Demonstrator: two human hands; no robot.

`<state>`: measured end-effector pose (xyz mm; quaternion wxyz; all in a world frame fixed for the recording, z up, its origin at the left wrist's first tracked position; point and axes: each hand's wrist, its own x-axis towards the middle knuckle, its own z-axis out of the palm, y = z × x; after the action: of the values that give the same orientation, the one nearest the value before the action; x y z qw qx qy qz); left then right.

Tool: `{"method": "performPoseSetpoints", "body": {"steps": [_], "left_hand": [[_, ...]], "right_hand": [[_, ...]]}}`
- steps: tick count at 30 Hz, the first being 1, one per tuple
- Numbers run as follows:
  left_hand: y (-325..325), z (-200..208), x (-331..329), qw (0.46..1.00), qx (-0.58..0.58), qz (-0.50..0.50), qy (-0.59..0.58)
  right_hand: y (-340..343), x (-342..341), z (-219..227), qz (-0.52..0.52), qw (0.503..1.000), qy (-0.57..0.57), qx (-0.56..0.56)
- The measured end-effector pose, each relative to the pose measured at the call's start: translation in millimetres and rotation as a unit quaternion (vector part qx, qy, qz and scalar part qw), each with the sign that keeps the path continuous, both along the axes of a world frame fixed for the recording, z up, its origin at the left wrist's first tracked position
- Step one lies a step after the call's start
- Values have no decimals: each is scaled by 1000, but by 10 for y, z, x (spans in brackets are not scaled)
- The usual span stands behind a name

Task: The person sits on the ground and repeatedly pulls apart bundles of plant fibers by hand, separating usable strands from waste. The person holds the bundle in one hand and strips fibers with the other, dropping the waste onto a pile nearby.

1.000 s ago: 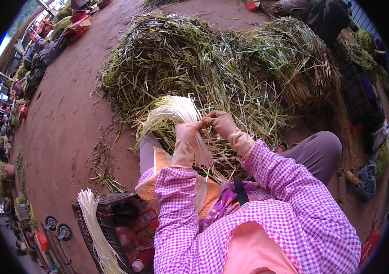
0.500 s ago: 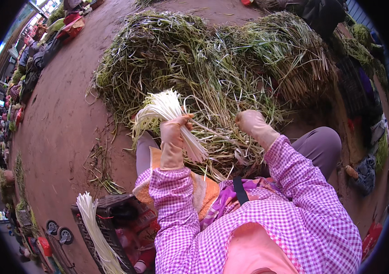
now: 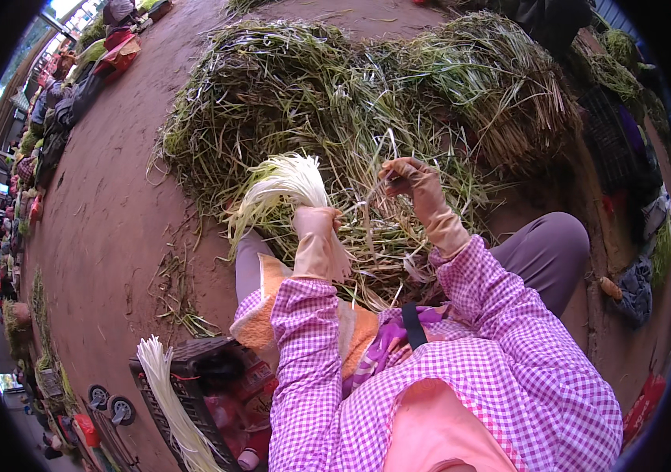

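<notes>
My left hand (image 3: pixel 318 228), in a tan glove, is closed round a bundle of pale chives (image 3: pixel 292 177). Their white-yellow ends fan out above the fist and droop to the left, while the other ends stick out below it. To the right, my gloved right hand (image 3: pixel 418 185) is raised with its fingers pinched on a thin pale strand (image 3: pixel 390 143). Both hands are over a large heap of green and straw-coloured leaves (image 3: pixel 272 102), and loose strands lie between my knees.
Another pale bundle (image 3: pixel 164 377) lies across a dark plastic crate (image 3: pixel 186 350) at the lower left, with red packaging inside. Two small wheels (image 3: pixel 121 409) stand beside it. Piles of greens and seated people line the far left. A dark crate (image 3: pixel 615 134) is at the right.
My right hand has moved left and up, nearer the bundle, with its fingers turned toward it. My left fist has turned and shifted slightly right, still round the bundle.
</notes>
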<state>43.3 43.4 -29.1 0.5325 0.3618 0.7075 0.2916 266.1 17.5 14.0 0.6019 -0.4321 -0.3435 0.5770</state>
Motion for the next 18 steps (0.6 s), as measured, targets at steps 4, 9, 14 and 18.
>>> {"method": "performPoseSetpoints", "body": {"steps": [4,9,14,18], "left_hand": [[60,-159,41,975,-48,-109,185],[-40,213,-74,990,-68,-86,84],[-152,599,-299,985,39,-6,-166],[-145,652,-303,954,50,-25,-294]], "right_hand": [[-29,501,200,-37,997,51,43],[-26,675,363,-82,991,100,-29],[10,447,336,-52,985,147,-66],[144,211,313,-2,979,174,-102]]}}
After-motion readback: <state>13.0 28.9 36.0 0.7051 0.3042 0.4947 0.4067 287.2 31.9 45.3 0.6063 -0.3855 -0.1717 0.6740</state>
